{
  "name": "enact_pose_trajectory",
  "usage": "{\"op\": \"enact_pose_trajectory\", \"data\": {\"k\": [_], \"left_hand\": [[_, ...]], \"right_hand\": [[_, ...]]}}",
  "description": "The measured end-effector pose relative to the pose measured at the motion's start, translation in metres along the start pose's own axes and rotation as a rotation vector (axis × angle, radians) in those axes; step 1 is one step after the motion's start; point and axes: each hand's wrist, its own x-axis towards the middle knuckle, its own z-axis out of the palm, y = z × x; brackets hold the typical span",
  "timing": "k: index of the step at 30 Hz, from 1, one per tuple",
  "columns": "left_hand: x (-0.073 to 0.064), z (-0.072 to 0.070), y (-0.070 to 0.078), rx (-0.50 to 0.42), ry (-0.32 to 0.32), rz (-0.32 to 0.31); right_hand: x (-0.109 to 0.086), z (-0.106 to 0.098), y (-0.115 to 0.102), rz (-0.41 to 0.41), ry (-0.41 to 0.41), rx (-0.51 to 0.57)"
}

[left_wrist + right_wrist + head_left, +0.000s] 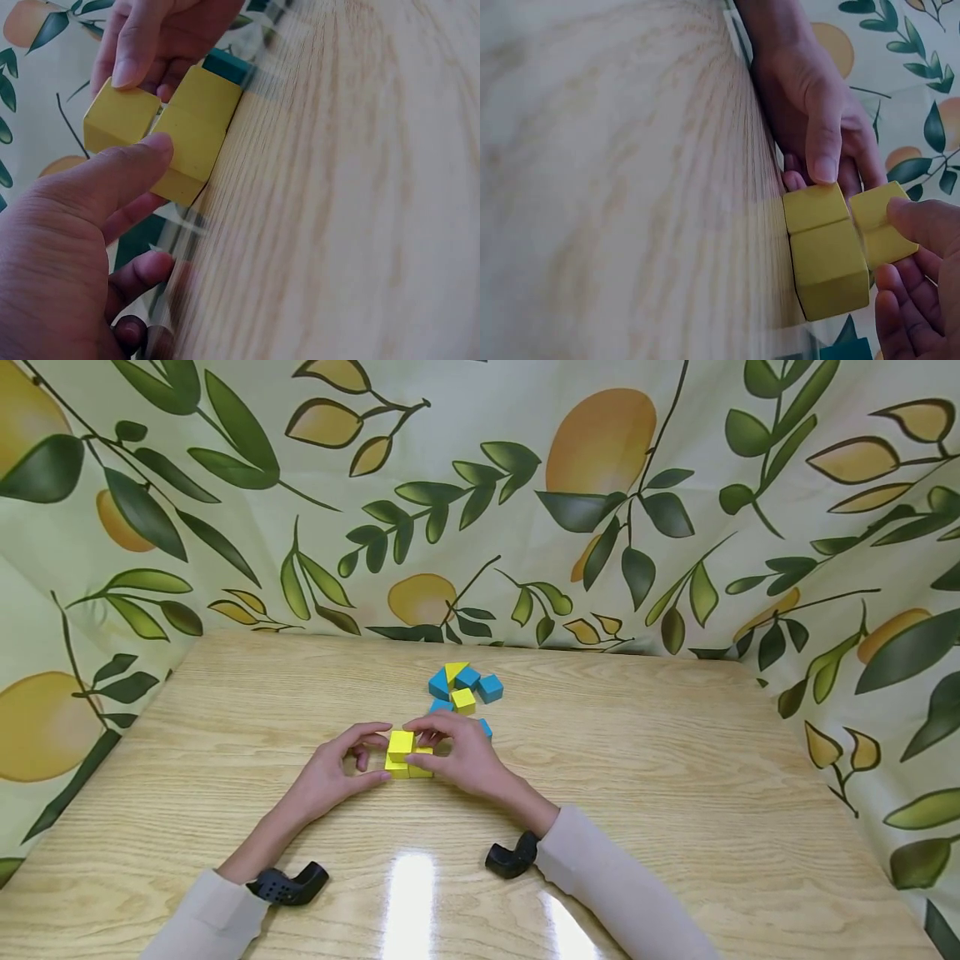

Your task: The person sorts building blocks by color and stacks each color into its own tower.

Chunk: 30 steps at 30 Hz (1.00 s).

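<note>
Two yellow cubes sit side by side on the wooden table. My right hand [468, 758] pinches another yellow cube [401, 742] between thumb and fingers, over the left one of the pair. In the right wrist view a thin gap shows between this upper cube and the row below. My left hand [326, 772] holds the lower left cube [815, 206], its thumb on the near face and fingers behind. The lower right cube [829, 259] stands against it, partly covered by my right thumb in the head view.
Behind the hands lies a loose group: a yellow triangular block [455, 671], a blue triangular block [438, 684], a yellow cube [463, 702], a blue cube [491, 688] and more blue blocks, one partly behind my right hand. A leaf-and-fruit patterned cloth [480, 527] borders the table [675, 793].
</note>
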Motion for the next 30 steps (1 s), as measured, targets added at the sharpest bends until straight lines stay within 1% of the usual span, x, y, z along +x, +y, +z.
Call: {"op": "enact_pose_trajectory", "data": {"k": [4, 7, 11, 12, 20, 30], "left_hand": [[0.000, -0.001, 0.002, -0.015, 0.010, -0.003], [-0.002, -0.002, 0.017, -0.014, 0.014, -0.004], [-0.003, -0.004, 0.037, -0.005, 0.016, 0.001], [-0.004, -0.005, 0.040, -0.005, 0.017, 0.006], [-0.005, -0.004, 0.041, 0.009, 0.013, -0.006], [-0.005, -0.004, 0.040, 0.016, 0.019, 0.007]], "right_hand": [[0.000, 0.003, 0.000, 0.004, -0.004, -0.062], [0.000, 0.005, -0.001, 0.006, -0.007, -0.095], [-0.001, 0.005, -0.001, 0.003, -0.009, -0.105], [-0.001, 0.005, -0.001, 0.002, -0.010, -0.104], [-0.005, 0.006, 0.000, 0.002, -0.019, -0.097], [-0.004, 0.006, 0.001, -0.028, -0.013, -0.098]]}}
